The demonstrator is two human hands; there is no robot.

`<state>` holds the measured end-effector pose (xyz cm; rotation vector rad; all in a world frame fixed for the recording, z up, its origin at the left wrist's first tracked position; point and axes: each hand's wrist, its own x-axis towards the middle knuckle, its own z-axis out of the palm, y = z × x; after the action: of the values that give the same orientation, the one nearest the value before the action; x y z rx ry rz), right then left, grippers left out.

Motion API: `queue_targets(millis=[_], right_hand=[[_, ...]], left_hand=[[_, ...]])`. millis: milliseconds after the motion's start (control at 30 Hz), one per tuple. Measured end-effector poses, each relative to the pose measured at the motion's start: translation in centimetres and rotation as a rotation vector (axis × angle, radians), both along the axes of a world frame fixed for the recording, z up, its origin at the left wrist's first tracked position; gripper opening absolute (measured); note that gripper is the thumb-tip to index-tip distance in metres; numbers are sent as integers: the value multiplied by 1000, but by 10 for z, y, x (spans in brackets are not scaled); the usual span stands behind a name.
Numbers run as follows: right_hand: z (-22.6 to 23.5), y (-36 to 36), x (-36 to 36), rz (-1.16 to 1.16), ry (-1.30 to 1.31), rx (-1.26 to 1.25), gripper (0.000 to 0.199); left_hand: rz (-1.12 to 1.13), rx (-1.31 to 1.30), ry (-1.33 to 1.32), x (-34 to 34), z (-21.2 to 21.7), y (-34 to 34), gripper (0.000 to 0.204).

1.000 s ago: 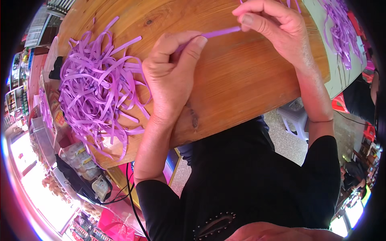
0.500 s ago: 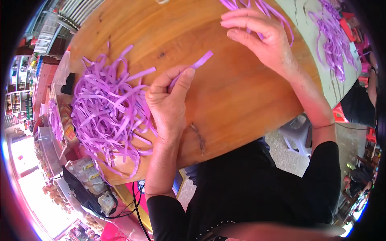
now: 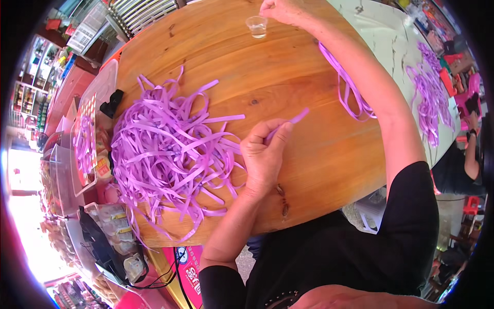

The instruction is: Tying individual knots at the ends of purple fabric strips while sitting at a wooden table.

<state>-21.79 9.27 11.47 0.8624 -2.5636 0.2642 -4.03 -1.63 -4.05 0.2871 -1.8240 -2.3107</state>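
Note:
My left hand (image 3: 264,152) is closed above the wooden table, thumb and fingers pinching a purple ribbon strip (image 3: 299,116) whose short end sticks out to the upper right. To its left lies a large tangled heap of purple ribbons (image 3: 164,149). At the far side of the table my right hand (image 3: 284,11) has its fingertips together beside the rim of a small clear cup (image 3: 258,27). Anything between those fingertips is too small to make out. Under my right forearm rests a looped bunch of purple ribbons (image 3: 350,87).
The wooden table (image 3: 309,159) adjoins a white marbled surface (image 3: 378,31) holding more purple ribbons (image 3: 431,98). A black object (image 3: 111,103) lies at the left edge. Clear bins, a dark bag and cables crowd the lower left. Another person's arm (image 3: 472,149) shows at far right.
My right hand has moved away from me to the clear cup, its fingers now together. My left hand keeps its pinch on the ribbon. The view has shifted, bringing the whole cup into sight.

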Motion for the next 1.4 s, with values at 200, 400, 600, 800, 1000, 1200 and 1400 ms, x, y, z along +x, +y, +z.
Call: queue_targets(millis=[200,400,600,800,1000,1200,1400], right_hand=[[7,-28,-11,-145,-290,-192,17],[-78,-51,-134,-61,-216,295,16],[-113,-41,-179,212,-420,281,22],[-109,-58,-175,240,-366,440,23],[-30,-69,-86,19,-239,387,23],[-40,-6,-61,278,-176,-236,21],[-113,18,46,595,-394,-475,21]], left_hand=[[6,32,20,-2,-2,-2,4],[-18,27,-22,-4,0,-2,6],[-42,27,-37,-2,2,-5,7],[-3,44,-41,1,-2,-7,9],[87,12,-144,1,4,-27,9],[42,272,-93,-15,10,-21,6],[61,316,-40,-9,10,-25,6]])
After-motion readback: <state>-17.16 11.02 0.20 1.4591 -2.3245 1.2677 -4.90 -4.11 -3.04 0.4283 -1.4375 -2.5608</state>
